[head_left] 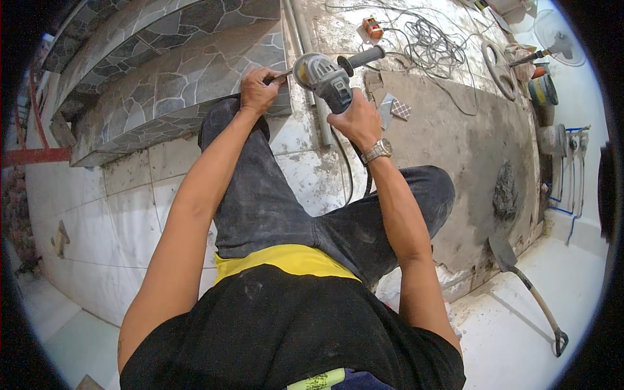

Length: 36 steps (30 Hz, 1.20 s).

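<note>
Angle grinder [336, 91] at far centre, in a closed right grip [359, 120].
Body wrapped at its near end, side handle [366, 58] unheld and pointing far right; left grip [258, 91] just left of the disc end [305, 70], pinched nearly closed on a small thin piece [281, 76], contact with the disc and any spin impossible to tell. Likely trouble: piece snatched or flung from so light a pinch, or left grip drawn onto the disc; twist or kickback from one-handed holding; black cord [351, 179] nicked by a dip nearward; tiled steps [214, 71] on the left scraped by a swing.
</note>
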Each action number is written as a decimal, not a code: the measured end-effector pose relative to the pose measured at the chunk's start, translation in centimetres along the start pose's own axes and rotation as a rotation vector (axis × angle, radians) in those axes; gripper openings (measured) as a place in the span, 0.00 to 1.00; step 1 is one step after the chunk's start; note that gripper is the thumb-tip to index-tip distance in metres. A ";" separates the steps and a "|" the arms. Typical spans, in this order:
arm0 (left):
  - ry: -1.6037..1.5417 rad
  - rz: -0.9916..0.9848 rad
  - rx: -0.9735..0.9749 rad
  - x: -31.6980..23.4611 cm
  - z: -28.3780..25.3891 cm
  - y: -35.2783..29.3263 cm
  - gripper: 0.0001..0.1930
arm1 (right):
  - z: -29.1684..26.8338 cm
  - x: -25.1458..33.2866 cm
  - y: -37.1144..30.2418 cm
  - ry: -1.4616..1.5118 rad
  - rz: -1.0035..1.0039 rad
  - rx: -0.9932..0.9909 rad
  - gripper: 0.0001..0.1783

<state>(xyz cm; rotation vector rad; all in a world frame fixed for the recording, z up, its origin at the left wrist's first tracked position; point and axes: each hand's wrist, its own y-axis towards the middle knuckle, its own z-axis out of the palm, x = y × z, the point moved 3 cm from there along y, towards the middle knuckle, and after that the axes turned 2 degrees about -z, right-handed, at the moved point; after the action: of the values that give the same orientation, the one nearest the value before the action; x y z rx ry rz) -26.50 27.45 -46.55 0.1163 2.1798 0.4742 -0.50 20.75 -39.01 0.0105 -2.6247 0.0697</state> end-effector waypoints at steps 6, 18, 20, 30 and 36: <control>0.053 0.017 -0.002 -0.9 -0.3 0.0 0.04 | -0.1 -0.4 0.2 0.011 0.014 -0.008 0.31; 0.066 0.031 -0.016 0.0 0.0 0.1 0.03 | -0.3 -2.2 0.9 -0.018 0.106 0.033 0.34; -0.004 -0.009 -0.149 0.7 -0.4 0.0 0.05 | -0.2 -2.7 1.0 -0.014 0.115 0.029 0.34; 0.219 0.153 0.025 2.3 -1.1 -0.3 0.21 | -1.2 -4.2 1.0 0.047 0.202 -0.050 0.38; 0.276 -0.080 -0.116 3.1 -2.5 -0.9 0.24 | -1.3 -4.7 1.0 0.071 0.187 -0.098 0.37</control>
<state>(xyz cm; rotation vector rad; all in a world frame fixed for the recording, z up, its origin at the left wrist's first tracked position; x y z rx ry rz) -30.26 26.67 -47.88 -0.1056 2.4084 0.5988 4.18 21.83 -40.29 -0.2668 -2.5484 0.0061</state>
